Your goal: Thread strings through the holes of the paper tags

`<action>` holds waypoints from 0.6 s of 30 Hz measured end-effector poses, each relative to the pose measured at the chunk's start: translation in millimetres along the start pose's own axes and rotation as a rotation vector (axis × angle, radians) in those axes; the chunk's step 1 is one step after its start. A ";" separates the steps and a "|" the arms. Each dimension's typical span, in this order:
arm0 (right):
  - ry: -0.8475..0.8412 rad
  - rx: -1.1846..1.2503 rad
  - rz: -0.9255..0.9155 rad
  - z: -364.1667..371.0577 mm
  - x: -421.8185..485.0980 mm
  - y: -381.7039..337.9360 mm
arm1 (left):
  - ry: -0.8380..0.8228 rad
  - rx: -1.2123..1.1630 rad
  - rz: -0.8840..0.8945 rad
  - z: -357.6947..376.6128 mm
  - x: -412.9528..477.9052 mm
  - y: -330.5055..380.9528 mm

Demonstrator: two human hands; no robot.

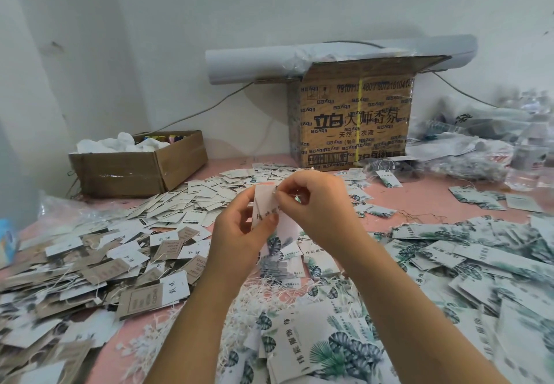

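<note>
The tag [265, 202] is up over the middle of the pink bench [419, 201]. The left hand [239, 228] grips its lower part. The right hand [311, 204] pinches its top edge, where I think the hole is. The string there is too thin to see, so this tag looks half done. Loose strings [269, 290] lie near. The left heap [90, 264] shows some strings, so part of the job looks done. The right heap [479, 252] of leaf tags seems to wait. Lots is left.

The left hand [239, 228] and right hand [311, 204] are raised close together, fingers curled, fingertips pinching.
</note>
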State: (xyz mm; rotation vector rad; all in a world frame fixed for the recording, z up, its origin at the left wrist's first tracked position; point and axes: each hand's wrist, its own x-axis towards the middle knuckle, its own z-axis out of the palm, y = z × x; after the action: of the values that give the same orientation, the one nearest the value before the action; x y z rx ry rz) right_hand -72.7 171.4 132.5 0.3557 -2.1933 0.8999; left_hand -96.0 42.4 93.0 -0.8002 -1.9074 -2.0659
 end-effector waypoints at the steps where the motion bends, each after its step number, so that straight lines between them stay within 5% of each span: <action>1: -0.003 0.003 -0.001 0.8 -0.2 -0.1 | 0.001 -0.001 0.004 0.1 -0.2 0.4; 18: -0.022 0.089 0.018 2.5 -1.6 -0.7 | 0.030 -0.276 -0.096 -2.1 1.7 6.6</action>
State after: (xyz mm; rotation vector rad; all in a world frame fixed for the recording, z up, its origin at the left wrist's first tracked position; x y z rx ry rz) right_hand -72.5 169.1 130.5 0.3904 -2.1845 1.0102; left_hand -94.5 39.8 99.5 -0.7404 -1.6987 -2.4210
